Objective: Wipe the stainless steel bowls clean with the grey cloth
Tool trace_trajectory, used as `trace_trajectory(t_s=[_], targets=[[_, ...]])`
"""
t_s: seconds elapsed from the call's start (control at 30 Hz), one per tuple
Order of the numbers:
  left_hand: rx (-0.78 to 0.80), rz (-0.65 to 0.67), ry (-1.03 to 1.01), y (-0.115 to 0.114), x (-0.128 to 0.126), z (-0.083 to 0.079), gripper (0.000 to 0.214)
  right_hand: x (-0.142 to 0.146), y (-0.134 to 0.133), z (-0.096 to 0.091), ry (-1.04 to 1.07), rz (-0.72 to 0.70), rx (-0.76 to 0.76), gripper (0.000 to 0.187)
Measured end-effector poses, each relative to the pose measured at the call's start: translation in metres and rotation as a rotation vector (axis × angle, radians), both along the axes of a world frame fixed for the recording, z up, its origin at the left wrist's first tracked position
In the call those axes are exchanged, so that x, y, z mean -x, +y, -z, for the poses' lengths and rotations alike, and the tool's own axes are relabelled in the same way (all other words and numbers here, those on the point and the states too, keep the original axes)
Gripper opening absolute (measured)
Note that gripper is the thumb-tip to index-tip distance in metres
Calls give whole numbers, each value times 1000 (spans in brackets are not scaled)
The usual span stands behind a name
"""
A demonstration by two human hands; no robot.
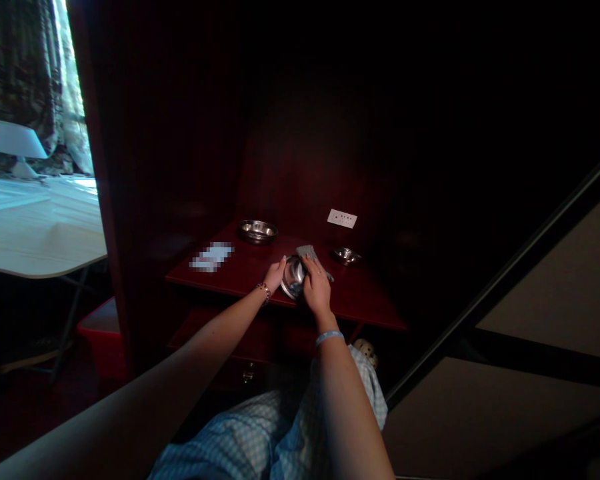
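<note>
A shiny metal bowl (294, 276) is tilted up above the front edge of the dark red desk (350, 297). My left hand (275, 273) grips its left rim, thumb up. With my right hand (317, 285) I press a grey cloth (307, 252) against the bowl's right side; the fingers lie over the cloth and hide part of it. Behind, to the left, sits a larger metal bowl (257, 231), possibly more than one nested. A smaller metal bowl (347, 256) stands at the right rear.
A blurred pale item (211, 257) lies on the desk's left. On the back wall is a white socket panel (343, 218). Further left are a light table (40, 240) with a white lamp (17, 143) and a red bin (104, 337). A drawer latch (249, 373) shows below the desktop.
</note>
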State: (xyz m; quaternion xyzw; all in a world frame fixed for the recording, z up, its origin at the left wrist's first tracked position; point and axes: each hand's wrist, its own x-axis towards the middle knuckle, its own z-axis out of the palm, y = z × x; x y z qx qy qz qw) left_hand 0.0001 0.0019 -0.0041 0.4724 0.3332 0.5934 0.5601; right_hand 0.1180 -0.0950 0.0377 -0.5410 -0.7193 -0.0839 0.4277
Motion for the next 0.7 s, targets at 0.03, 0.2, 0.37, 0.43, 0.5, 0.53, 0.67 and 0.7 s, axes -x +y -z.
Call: trace_trajectory(t_s=[0.03,0.2,0.37,0.43,0.5,0.53,0.67,0.7], targets=[[0,-6,-2,0,0,0,50,1,-1,-1,-5,-14,7,60],[-4,-24,0,-2,0,-2,49,5,-5,-4,-18,-30,-2,49],[-15,-20,11,-2,0,-2,49,7,-6,-6,-17,-7,-38,40],[-23,-9,16,0,0,-1,50,7,-6,-6,-22,8,-58,39],[-24,16,17,1,1,0,50,8,-7,-6,-25,29,-83,39],[-22,29,13,2,1,1,50,9,-7,-6,-27,41,-95,39],[-13,55,-9,3,1,1,49,10,-6,-5,-55,90,-118,42],[-13,56,-10,3,1,1,49,10,-5,-4,-69,97,-122,44]])
